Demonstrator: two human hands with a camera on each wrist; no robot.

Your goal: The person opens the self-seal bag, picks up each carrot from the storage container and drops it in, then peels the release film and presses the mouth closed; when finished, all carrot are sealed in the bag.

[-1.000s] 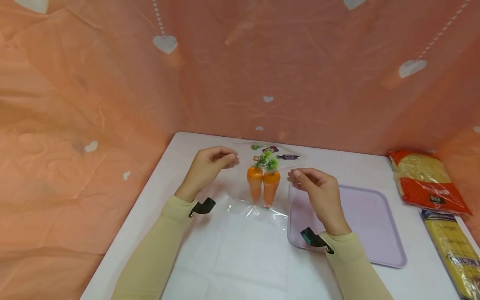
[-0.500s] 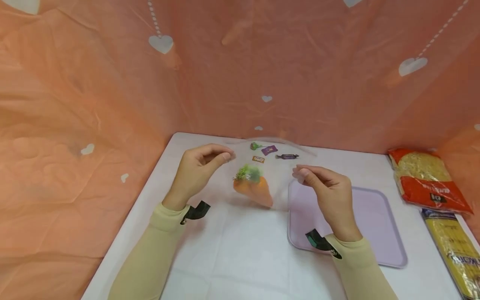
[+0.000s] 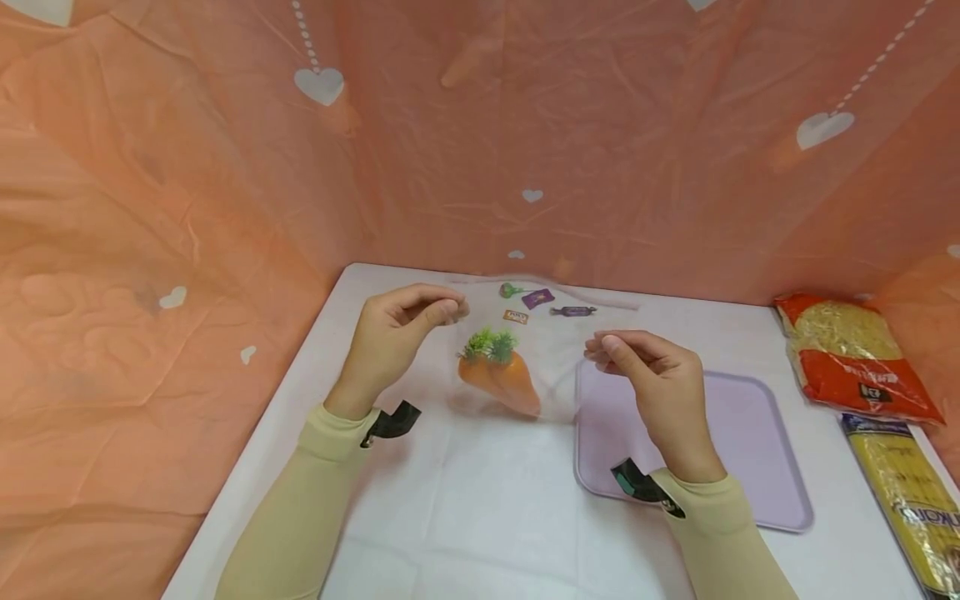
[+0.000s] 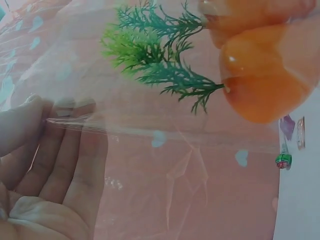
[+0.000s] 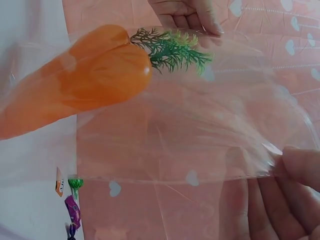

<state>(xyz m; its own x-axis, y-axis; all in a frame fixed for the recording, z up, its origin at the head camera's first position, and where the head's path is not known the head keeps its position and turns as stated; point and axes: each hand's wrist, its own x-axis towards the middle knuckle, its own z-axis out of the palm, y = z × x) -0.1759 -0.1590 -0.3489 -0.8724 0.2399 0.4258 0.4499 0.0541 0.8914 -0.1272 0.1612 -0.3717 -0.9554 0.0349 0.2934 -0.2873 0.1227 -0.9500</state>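
A clear plastic bag (image 3: 558, 379) hangs between my two hands, with two carrots (image 3: 498, 379) inside it. Their green, plastic-looking tops (image 4: 155, 55) point toward the bag's upper left in the head view, and the orange bodies slant down to the right. My left hand (image 3: 390, 337) pinches the bag's left edge between thumb and fingers. On the opposite side my right hand (image 3: 656, 392) pinches the right edge, where the film gathers in creases under the thumb. The bag's upper rim (image 5: 295, 105) bows away from the hands.
Behind the bag on the white table lie a green lollipop (image 3: 510, 291), a purple-wrapped sweet (image 3: 537, 298), a dark twist-wrapped sweet (image 3: 573, 311) and a small orange packet (image 3: 515, 317). A lilac tray (image 3: 750, 467), a red food bag (image 3: 862, 358) and a yellow packet (image 3: 900, 500) are to the right.
Both hands have moved slightly apart, spreading the bag wider. The carrots, upright side by side a second ago, have tipped over and shifted left inside the bag.
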